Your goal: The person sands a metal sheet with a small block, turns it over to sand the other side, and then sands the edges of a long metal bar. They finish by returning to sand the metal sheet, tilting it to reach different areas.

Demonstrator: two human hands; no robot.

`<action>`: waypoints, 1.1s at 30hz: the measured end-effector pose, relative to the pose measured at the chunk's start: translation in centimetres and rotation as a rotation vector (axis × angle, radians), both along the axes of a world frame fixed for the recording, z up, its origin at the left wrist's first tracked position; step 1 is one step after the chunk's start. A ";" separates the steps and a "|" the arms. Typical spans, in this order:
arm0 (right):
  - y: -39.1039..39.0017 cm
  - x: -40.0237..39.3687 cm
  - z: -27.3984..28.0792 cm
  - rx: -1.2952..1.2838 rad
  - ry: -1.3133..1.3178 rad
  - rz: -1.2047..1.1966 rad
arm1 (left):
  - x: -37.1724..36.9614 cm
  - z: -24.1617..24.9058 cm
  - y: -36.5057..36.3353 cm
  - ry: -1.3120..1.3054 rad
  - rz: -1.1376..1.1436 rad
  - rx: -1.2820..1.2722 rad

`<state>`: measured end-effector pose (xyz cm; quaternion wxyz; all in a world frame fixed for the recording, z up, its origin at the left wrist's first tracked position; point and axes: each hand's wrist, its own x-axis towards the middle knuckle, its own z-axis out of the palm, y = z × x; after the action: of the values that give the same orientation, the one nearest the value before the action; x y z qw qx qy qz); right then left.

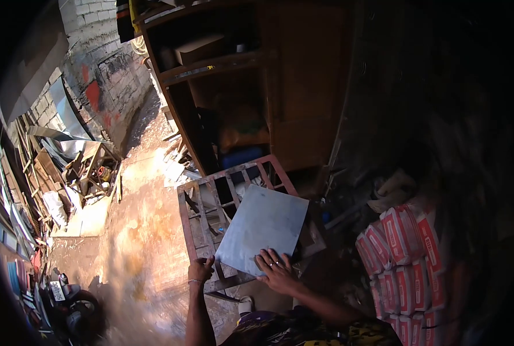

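A flat grey sheet [265, 228] lies at an angle across a slatted frame stand [186, 222] in front of me. My right hand [275, 272] rests palm down on the sheet's near edge, its fingers spread and a ring on one of them. At the stand's near left corner is my left hand [200, 270], its fingers curled closed beside the sheet's left corner. I cannot tell what those fingers grip. A bracelet circles the left wrist.
A dark wooden cabinet [309, 86] with open shelves stands behind the stand. Red-and-white sacks [404, 236] are stacked on the right. Scrap wood [49, 173] piles along the left wall, with a motorcycle [72, 305] parked at lower left. Sunlit floor [139, 225] runs between.
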<state>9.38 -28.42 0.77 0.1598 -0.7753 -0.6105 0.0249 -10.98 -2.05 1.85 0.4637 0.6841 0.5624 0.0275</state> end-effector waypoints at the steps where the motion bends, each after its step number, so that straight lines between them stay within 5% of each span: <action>1: 0.1 -0.2 0.0 0.003 0.000 0.003 | 0.2 -0.2 0.3 -0.065 -0.019 0.146; 4: 1.4 -1.8 0.0 0.020 0.025 -0.051 | 2.4 -1.3 1.2 -0.257 -0.074 0.585; 11: 4.3 -4.7 1.5 -0.063 -0.133 -0.062 | 7.8 -3.6 -0.6 -0.099 -0.160 0.820; 15: 5.4 -1.6 1.9 -0.113 -0.108 0.017 | 7.5 -4.7 0.1 -0.267 -0.177 0.826; 24: 22.6 10.1 -0.1 -0.100 -0.041 -0.533 | 7.3 -4.2 0.3 -0.407 -0.156 0.697; 33: 12.1 -3.4 2.4 -0.152 -0.074 -0.062 | 7.0 -3.7 0.2 -0.412 -0.073 0.547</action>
<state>5.94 -16.28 3.16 0.0785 -0.8042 -0.5880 0.0373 -3.98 -1.90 -1.88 0.3676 0.7829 0.4040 0.2980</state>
